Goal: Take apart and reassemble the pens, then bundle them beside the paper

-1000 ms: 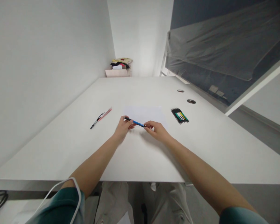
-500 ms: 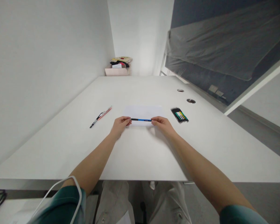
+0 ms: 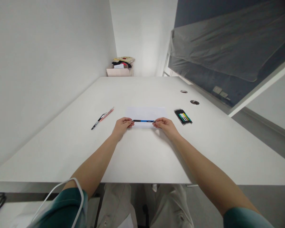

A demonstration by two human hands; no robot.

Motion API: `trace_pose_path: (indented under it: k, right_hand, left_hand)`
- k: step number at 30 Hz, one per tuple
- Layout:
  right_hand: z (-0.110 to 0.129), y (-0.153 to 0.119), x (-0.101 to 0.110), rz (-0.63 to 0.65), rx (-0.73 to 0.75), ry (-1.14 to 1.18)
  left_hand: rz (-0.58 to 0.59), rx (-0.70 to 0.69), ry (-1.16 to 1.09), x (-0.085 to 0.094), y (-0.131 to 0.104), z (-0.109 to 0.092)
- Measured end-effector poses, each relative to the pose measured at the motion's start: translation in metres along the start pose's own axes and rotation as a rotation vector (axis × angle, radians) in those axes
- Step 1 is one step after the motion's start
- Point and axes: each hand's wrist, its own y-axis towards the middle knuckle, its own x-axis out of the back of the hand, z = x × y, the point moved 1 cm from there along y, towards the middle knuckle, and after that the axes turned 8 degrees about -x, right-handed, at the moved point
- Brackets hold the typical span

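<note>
A blue and black pen [image 3: 144,121] is held level, left to right, between my two hands. My left hand [image 3: 122,126] pinches its black end; my right hand [image 3: 165,124] pinches the blue end. Below and behind the pen lies a sheet of white paper [image 3: 146,112] on the white table [image 3: 137,152]. To the left of my left hand rest a black and white pen [image 3: 98,122] and a pinkish pen [image 3: 107,114], end to end at a slant. Right of my right hand sits a row of several black pens [image 3: 183,117] with green, white and yellow parts.
Two round metal-rimmed holes [image 3: 194,102] are set in the table's right side. At the far end stands a pale box [image 3: 119,72] with cloth in it. A wall [image 3: 49,57] borders the left; a dark panel [image 3: 204,60] stands at the right. A white cable [image 3: 79,185] loops by my left arm.
The fingers of my right hand have shifted slightly at the pen's blue end. My left hand keeps its hold, and the other pens have not moved.
</note>
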Motion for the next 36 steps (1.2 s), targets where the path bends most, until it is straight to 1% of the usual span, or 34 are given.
trace_pose_path:
  k: [9,13,18,22,28,36]
  right_hand:
    - [-0.0024,0.0014,-0.0001,-0.002,0.029,-0.034]
    - [-0.002,0.0021,0.0013,-0.037,0.066,-0.096]
    - [-0.0012,0.001,0.0035,-0.075,0.078,-0.184]
    - [-0.002,0.0011,0.0039,-0.092,0.083,-0.212]
    - [-0.0018,0.0008,0.0043,-0.076,0.093,-0.228]
    - [0.001,-0.0012,0.0024,-0.075,0.069,-0.213]
  left_hand:
    - [0.005,-0.002,-0.018,-0.0001,0.0007,-0.0005]
    - [0.002,-0.028,0.003,0.001,0.0022,0.0009]
    - [-0.014,-0.049,0.033,0.0014,0.0035,0.0026]
    - [-0.013,-0.052,0.038,0.0015,0.0043,0.0039]
    - [-0.01,-0.06,0.035,0.0021,0.0038,0.0046]
    - [-0.009,-0.054,0.028,0.0029,0.0045,0.0059]
